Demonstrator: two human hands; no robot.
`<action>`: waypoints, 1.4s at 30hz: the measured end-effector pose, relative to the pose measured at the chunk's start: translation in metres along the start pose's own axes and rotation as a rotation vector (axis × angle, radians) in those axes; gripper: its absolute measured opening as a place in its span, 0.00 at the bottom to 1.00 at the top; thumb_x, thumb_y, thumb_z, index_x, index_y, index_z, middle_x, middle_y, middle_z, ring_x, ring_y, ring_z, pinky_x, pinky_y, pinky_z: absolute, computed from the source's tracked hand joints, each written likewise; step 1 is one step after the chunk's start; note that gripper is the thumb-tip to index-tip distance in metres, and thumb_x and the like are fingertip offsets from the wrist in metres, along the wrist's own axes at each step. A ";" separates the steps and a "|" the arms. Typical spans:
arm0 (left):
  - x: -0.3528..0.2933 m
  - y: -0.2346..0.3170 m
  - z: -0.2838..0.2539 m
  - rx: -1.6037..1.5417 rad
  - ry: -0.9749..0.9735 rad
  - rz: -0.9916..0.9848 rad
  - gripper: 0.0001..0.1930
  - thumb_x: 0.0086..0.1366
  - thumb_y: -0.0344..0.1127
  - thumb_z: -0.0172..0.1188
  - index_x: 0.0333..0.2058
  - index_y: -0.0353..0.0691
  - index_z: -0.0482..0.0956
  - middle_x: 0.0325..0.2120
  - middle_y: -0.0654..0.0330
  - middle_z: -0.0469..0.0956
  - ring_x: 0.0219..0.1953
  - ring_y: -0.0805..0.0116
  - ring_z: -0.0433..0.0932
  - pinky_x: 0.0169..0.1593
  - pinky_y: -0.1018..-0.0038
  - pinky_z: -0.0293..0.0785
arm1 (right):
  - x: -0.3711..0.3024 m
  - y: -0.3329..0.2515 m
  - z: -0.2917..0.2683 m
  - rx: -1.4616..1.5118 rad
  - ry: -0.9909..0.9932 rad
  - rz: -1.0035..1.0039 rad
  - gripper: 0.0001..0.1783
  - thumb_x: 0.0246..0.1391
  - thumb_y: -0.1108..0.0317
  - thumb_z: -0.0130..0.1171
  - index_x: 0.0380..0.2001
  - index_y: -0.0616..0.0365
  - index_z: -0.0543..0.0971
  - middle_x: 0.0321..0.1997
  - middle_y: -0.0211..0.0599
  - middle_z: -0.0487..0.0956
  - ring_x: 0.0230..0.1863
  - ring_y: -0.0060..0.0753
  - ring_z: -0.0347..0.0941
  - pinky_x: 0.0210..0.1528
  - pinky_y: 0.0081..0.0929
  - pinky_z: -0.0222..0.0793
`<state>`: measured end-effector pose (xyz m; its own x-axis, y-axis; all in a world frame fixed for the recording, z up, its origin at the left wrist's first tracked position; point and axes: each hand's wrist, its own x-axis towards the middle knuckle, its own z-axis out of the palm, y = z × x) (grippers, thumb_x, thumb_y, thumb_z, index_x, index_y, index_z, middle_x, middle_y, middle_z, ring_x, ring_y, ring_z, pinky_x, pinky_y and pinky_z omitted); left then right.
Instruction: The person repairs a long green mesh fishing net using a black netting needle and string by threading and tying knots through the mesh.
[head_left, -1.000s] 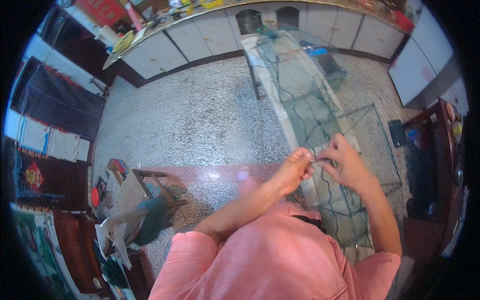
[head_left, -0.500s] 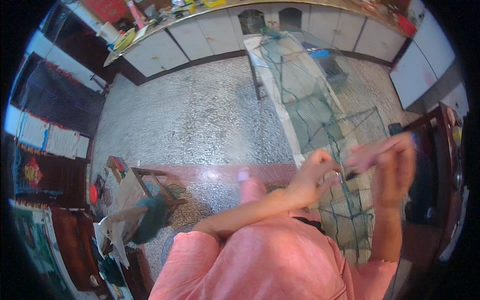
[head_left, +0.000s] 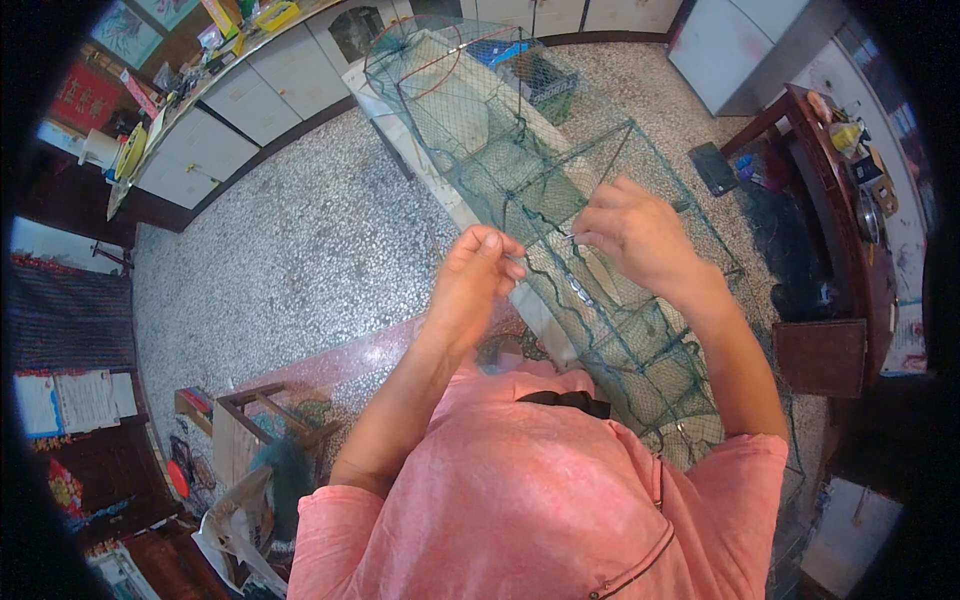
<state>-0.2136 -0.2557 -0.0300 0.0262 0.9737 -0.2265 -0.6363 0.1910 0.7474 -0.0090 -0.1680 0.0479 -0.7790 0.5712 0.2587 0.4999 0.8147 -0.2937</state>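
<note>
A long trap of green netting (head_left: 470, 135), stretched over square frames with dark green cord along its edges, lies across a long pale bench (head_left: 540, 325) in front of me. My left hand (head_left: 472, 285) is over the near-left edge of the netting, thumb and fingers pressed together; what they hold, if anything, is too small to make out. My right hand (head_left: 640, 240) is above the middle of the netting. Its fingertips pinch a small thin shiny piece, perhaps metal, that points toward my left hand. Small shiny pieces (head_left: 580, 292) sit on the cord just below my hands.
A blue and dark crate (head_left: 545, 80) stands beyond the trap. White cabinets (head_left: 265, 80) line the far wall. A dark wooden table (head_left: 830, 150) is at the right, with a dark red stool (head_left: 820, 357) nearer. A wooden stool (head_left: 245, 415) with green netting stands at the lower left.
The view has turned to the right. My hands, close together before, are now farther apart over the netting. The right hand was blurred by motion and is now sharper.
</note>
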 end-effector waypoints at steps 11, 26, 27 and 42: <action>0.002 -0.025 -0.009 -0.197 0.018 -0.081 0.06 0.68 0.35 0.48 0.32 0.42 0.69 0.33 0.59 0.74 0.26 0.77 0.69 0.27 0.82 0.62 | 0.015 -0.013 0.028 0.426 0.105 -0.007 0.07 0.39 0.75 0.62 0.26 0.59 0.76 0.27 0.37 0.70 0.35 0.42 0.68 0.38 0.33 0.66; -0.004 -0.025 0.027 0.785 -0.021 0.693 0.11 0.65 0.33 0.52 0.45 0.38 0.70 0.34 0.60 0.71 0.32 0.74 0.68 0.37 0.77 0.67 | 0.036 -0.075 -0.001 0.787 0.340 -0.169 0.07 0.54 0.64 0.56 0.32 0.54 0.72 0.27 0.29 0.73 0.29 0.31 0.69 0.32 0.25 0.64; -0.007 -0.023 0.032 0.731 -0.052 0.591 0.11 0.64 0.32 0.53 0.45 0.38 0.71 0.35 0.59 0.70 0.32 0.74 0.68 0.37 0.77 0.67 | 0.033 -0.082 -0.018 1.053 0.303 -0.025 0.07 0.57 0.64 0.54 0.35 0.54 0.71 0.28 0.30 0.74 0.27 0.28 0.69 0.31 0.22 0.64; 0.009 0.022 0.017 0.176 -0.070 0.147 0.05 0.65 0.34 0.50 0.31 0.40 0.71 0.35 0.60 0.74 0.34 0.71 0.72 0.40 0.74 0.68 | -0.023 0.012 -0.063 0.283 0.371 0.476 0.03 0.52 0.72 0.56 0.28 0.60 0.74 0.28 0.34 0.73 0.32 0.34 0.70 0.35 0.21 0.65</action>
<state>-0.2145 -0.2409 -0.0052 -0.0001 0.9977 -0.0678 -0.4932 0.0589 0.8679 0.0383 -0.1654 0.0963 -0.2909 0.8996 0.3257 0.5992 0.4367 -0.6710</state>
